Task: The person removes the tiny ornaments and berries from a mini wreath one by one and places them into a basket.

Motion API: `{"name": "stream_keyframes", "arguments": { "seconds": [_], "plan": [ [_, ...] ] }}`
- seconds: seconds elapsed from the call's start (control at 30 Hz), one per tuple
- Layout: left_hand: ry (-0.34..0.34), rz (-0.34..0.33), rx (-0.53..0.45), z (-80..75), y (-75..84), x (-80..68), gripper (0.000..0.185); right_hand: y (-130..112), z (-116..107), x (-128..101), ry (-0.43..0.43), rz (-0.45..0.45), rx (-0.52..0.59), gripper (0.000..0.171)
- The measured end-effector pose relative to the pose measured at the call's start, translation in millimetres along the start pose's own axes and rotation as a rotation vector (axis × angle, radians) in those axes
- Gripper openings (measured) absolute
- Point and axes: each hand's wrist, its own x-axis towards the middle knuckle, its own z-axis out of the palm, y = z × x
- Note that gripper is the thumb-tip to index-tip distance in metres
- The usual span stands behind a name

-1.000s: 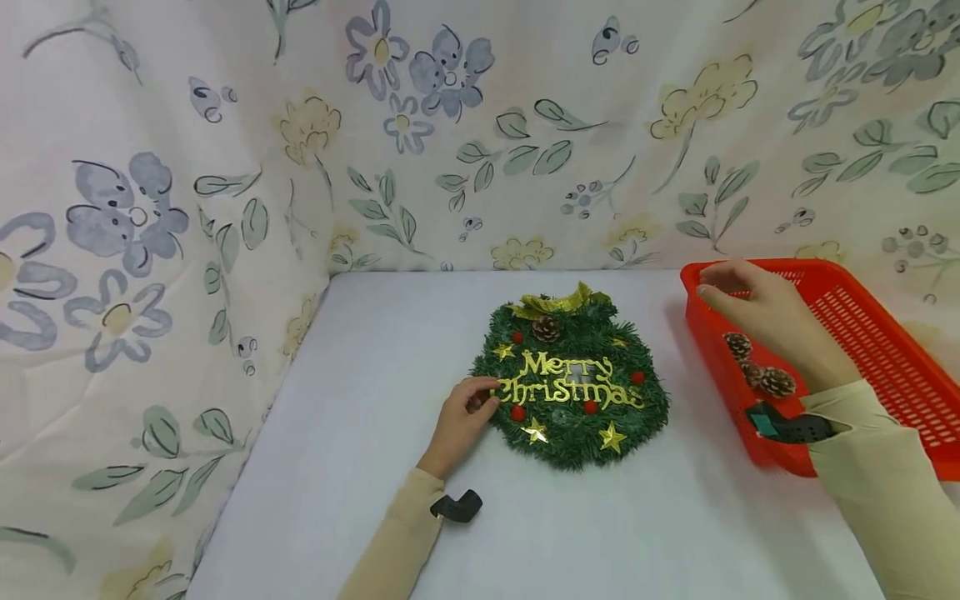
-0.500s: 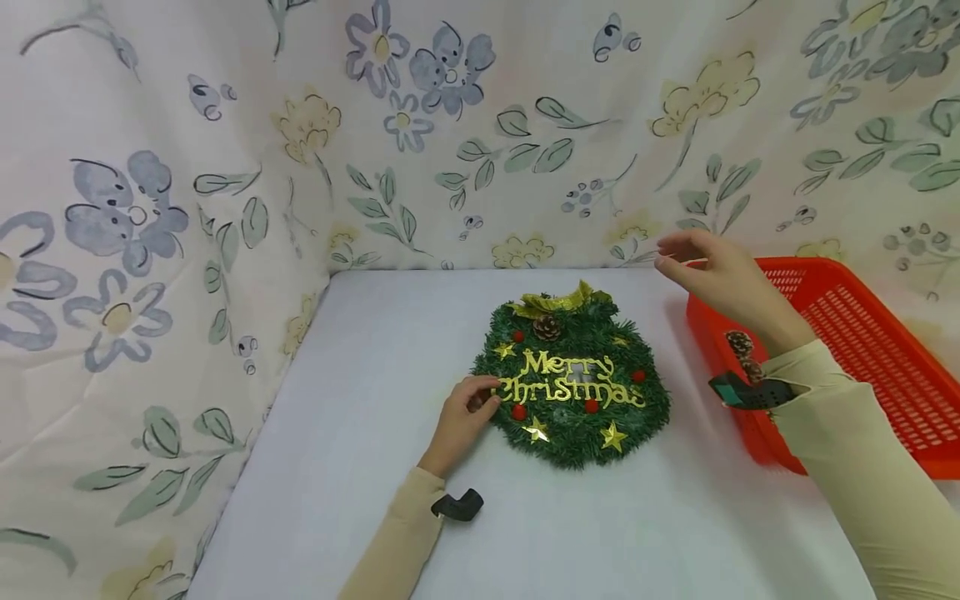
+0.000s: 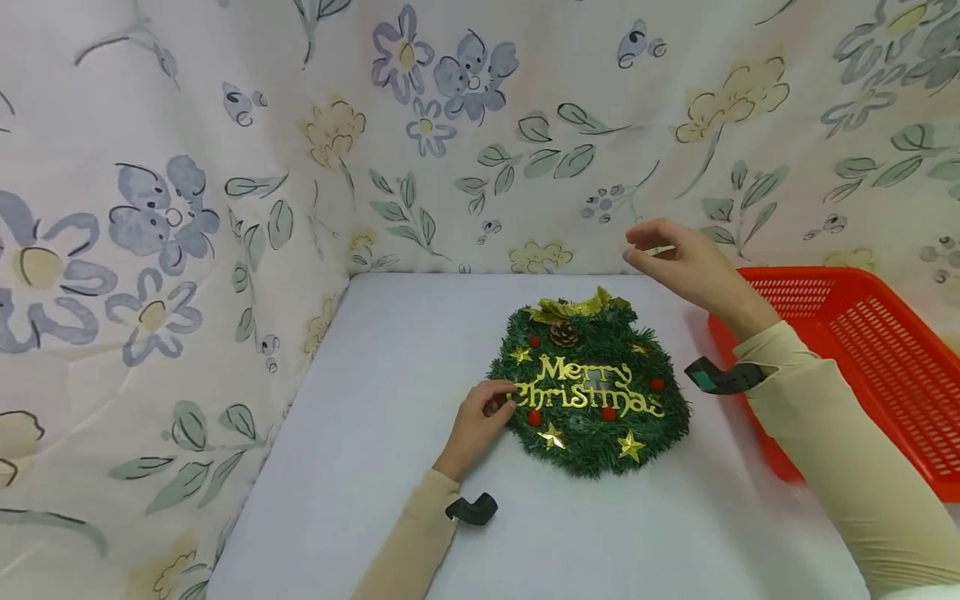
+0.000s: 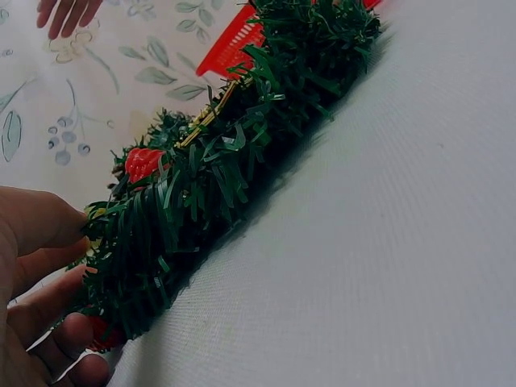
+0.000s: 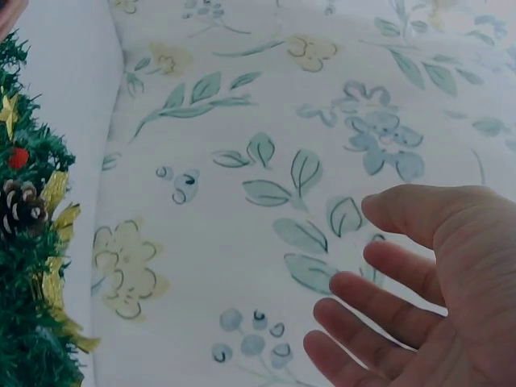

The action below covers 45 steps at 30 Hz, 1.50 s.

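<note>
A green Christmas wreath [image 3: 585,450] lies flat on the white table. It bears gold "Merry Christmas" lettering [image 3: 573,398], gold stars, red balls, a pine cone [image 3: 564,334] and a gold bow [image 3: 573,310]. At its left edge my left hand [image 3: 480,417] grips the greenery; in the left wrist view the thumb and fingers of that hand [image 4: 40,282] bend round the rim. My right hand [image 3: 686,258] hovers in the air between the wreath and the red basket, holding nothing. Its fingers look loosely bent and spread in the right wrist view [image 5: 403,298].
A red plastic basket [image 3: 855,333] stands at the right side of the table, partly behind my right forearm. Floral cloth [image 3: 450,183] hangs along the back and left. Bare white table [image 3: 390,358] stretches left of the wreath.
My right hand has moved left and up, from over the basket toward the wreath. The pine cones in the basket are now hidden by the arm. The left hand stays at the wreath's edge.
</note>
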Motion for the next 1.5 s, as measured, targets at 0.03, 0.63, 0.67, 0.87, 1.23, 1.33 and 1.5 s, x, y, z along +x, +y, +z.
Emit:
{"name": "stream_keyframes", "arguments": {
  "seconds": [0.03,0.63,0.67,0.87,1.23,1.33,1.5],
  "plan": [
    [-0.007,0.007,-0.005,1.2,-0.8,0.3,0.031,0,1,0,0.002,0.003,0.003,0.053],
    [-0.031,0.024,0.009,-0.7,-3.6,2.6,0.029,8,25,20,-0.036,-0.015,0.077,0.056],
    [-0.031,0.027,0.004,-0.9,-3.1,3.3,0.029,7,26,22,-0.039,-0.012,0.081,0.057],
    [-0.027,0.032,-0.018,-1.5,-1.2,5.5,0.031,8,34,28,-0.062,0.022,0.098,0.06],
    [-0.021,0.02,-0.014,-1.8,-0.5,3.5,0.03,17,53,38,-0.094,0.029,0.072,0.058],
    [-0.021,0.024,0.002,-1.5,-2.3,3.2,0.029,21,58,41,-0.111,0.031,0.07,0.057],
    [-0.023,0.03,0.014,-1.7,-2.1,2.4,0.03,26,65,43,-0.131,0.023,0.078,0.057]
  ]
}}
